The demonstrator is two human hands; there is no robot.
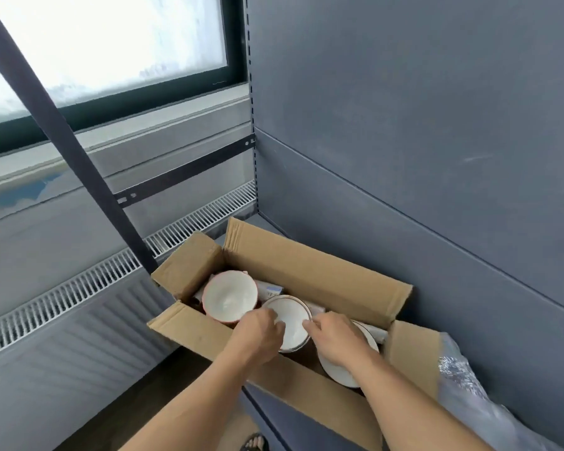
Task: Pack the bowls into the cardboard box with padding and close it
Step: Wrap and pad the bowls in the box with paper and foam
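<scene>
Left grip (258, 333) and right grip (336, 340) clasp the middle bowl (290, 322) in the open cardboard box (306, 265), second bowl (230, 296) beside the left, third bowl (337, 374) under the right; closing apparently remains.

Daylight is pouring through the window (105, 43) at upper left, blowing it out white. The cardboard box (306, 265) is sitting shaded inside while the middle bowl (290, 317) is catching a pale sheen. Wide-angle distortion is bending edge lines, everything looking soft.
</scene>
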